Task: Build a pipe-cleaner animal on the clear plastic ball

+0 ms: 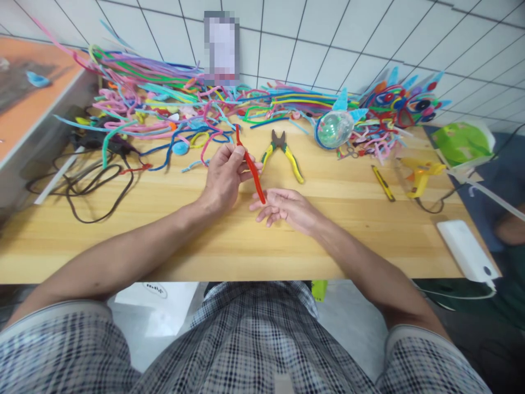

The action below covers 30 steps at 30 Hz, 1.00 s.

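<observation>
Between the thumb and fingers of my left hand (pixel 227 172) is a red pipe cleaner (pixel 255 178), doubled or bundled in its lower part and slanting down to the right. My right hand (pixel 289 209) is beside the lower tip, its fingers loosely apart; whether a fingertip touches the tip I cannot tell. Just beyond the hands lie pliers (pixel 281 153) with yellow and green handles, their jaws apart. A heap of coloured pipe cleaners (pixel 164 101) spreads along the back of the wooden table (pixel 172 251).
A clear ball with blue spikes (pixel 334 128) stands behind, right of the pliers. On the right are a yellow cutter knife (pixel 383 183), a yellow glue gun (pixel 422 172) and a white power bank (pixel 467 251). Black cable (pixel 98 219) loops at left. Part of another person (pixel 511 227) shows at right.
</observation>
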Available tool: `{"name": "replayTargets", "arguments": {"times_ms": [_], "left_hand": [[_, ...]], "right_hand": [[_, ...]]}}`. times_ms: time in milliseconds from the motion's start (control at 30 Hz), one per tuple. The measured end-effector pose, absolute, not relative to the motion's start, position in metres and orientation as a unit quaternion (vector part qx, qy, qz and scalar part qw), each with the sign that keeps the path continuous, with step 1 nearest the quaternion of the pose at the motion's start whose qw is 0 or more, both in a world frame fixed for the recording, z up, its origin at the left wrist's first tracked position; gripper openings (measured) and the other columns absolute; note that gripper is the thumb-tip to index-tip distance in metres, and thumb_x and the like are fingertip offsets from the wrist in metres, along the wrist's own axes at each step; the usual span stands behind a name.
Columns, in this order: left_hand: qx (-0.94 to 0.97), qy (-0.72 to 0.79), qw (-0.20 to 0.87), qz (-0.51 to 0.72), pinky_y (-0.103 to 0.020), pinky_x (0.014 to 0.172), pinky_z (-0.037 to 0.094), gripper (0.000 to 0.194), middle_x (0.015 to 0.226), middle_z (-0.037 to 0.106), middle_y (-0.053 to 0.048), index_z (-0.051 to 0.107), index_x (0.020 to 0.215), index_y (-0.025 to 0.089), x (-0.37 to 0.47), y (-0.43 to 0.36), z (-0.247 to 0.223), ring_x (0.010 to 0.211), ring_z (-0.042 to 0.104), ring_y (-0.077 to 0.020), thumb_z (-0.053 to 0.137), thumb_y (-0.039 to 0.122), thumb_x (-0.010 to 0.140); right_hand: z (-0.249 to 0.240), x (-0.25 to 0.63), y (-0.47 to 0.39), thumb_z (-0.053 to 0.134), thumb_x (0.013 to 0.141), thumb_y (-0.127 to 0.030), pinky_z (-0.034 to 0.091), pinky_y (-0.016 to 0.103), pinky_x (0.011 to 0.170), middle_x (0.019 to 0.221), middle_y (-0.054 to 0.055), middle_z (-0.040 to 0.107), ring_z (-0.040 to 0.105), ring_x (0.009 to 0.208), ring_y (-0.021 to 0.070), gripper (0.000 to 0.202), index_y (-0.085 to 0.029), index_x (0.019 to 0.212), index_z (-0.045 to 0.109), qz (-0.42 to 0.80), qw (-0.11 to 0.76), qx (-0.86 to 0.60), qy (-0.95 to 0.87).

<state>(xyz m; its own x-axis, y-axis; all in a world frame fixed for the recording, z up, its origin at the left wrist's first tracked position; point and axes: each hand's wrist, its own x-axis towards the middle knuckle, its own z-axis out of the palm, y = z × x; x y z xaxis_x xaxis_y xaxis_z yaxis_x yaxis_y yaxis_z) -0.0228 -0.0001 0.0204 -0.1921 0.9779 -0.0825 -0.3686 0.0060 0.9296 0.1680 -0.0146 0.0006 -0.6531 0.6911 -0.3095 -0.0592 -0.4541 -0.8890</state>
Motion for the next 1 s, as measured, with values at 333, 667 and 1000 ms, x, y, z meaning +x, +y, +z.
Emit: {"name": "replayTargets", "arguments": {"times_ms": [333,667,1000], "left_hand": [[0.308,0.474,0.582,0.584,-0.028,0.069,0.066,0.038,0.08,0.078,0.002,0.051,0.094,0.024,-0.02,-0.006,0.024,0.076,0.083,-0.0193,0.082,0.046,0.095],[0.313,0.496,0.569,0.576,-0.02,0.053,0.056,0.028,0.077,0.077,0.0,0.055,0.086,0.022,-0.026,0.001,0.02,0.061,0.073,-0.0134,0.081,0.033,0.09],[0.289,0.47,0.6,0.579,-0.022,0.061,0.063,0.027,0.078,0.077,0.002,0.054,0.09,0.021,-0.022,0.0,0.015,0.059,0.076,-0.0124,0.078,0.031,0.095]], "right_hand": [[-0.009,0.172,-0.019,0.075,0.094,-0.042,0.066,0.03,0.074,0.089,0.004,0.086,0.081,0.075,0.0167,0.024,-0.021,0.102,0.079,0.552,0.297,-0.396,-0.671],[0.008,0.186,-0.017,0.063,0.1,-0.033,0.067,0.033,0.08,0.089,0.0,0.086,0.08,0.071,0.0156,0.049,-0.023,0.148,0.07,0.461,0.303,-0.375,-0.745],[0.004,0.184,-0.019,0.065,0.1,-0.036,0.064,0.035,0.084,0.093,0.003,0.087,0.081,0.082,0.0187,0.043,-0.022,0.141,0.068,0.456,0.329,-0.384,-0.732]]}}
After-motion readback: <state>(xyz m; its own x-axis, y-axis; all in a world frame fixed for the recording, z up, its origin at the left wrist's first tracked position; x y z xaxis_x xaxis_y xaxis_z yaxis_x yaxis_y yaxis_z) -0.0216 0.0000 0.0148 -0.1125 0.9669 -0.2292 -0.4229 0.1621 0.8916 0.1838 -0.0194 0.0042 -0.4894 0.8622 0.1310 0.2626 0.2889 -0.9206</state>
